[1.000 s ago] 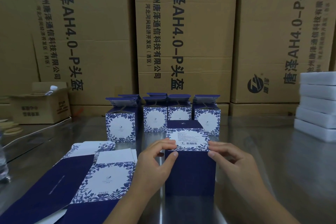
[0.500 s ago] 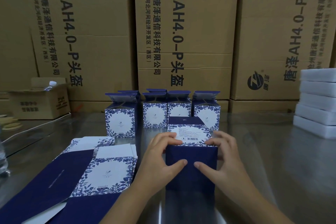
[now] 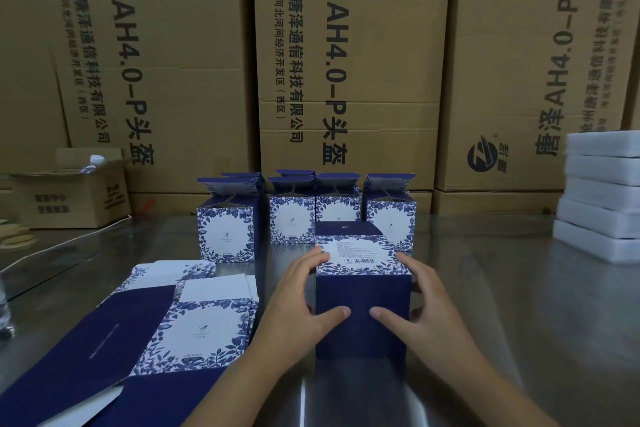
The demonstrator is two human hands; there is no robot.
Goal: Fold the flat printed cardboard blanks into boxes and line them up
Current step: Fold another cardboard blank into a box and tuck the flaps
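A folded navy box [image 3: 362,291] with a blue-and-white floral face and a barcode label on top stands on the steel table [image 3: 519,305] in front of me. My left hand [image 3: 298,302] holds its left side, thumb on the navy front face. My right hand [image 3: 426,308] holds the right side, thumb also on the front. Behind it stand several folded boxes [image 3: 339,211] in a row, their top flaps open. A stack of flat printed blanks [image 3: 194,326] lies at the left.
Large brown cartons [image 3: 346,62] form a wall at the back. A small open carton [image 3: 72,194] with a bottle sits far left. White foam slabs [image 3: 602,194] are stacked at the right edge.
Both hands moved from the box's top edge down onto its sides, thumbs now on the front face. The box stays in place.
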